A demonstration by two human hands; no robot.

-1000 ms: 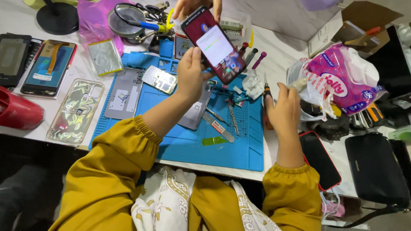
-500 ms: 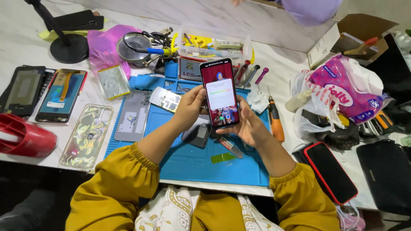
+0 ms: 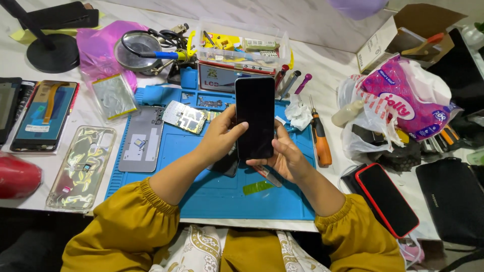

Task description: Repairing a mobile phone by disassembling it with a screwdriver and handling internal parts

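Observation:
I hold a black smartphone [image 3: 255, 117] upright over the blue repair mat [image 3: 191, 196]; its screen is dark. My left hand [image 3: 219, 136] grips its left edge, thumb across the lower glass. My right hand [image 3: 285, 156] cups the phone's bottom right corner from beneath. Both sleeves are mustard yellow. Under my hands lie a dark phone part [image 3: 225, 165] and a green strip [image 3: 257, 187] on the mat.
A grey back cover [image 3: 141, 146], a circuit board [image 3: 183, 116], an orange-handled screwdriver [image 3: 320, 142], and a clear parts box [image 3: 242, 50] surround the mat. Left: a patterned clear case [image 3: 83, 166], an opened phone [image 3: 43, 115]. Right: a red-cased phone [image 3: 386, 198], plastic bags [image 3: 403, 100], a black pouch [image 3: 451, 199].
The phone came down from a person's hand at the far side into both my hands. Its lit screen went dark. My right hand moved from the table edge to the phone.

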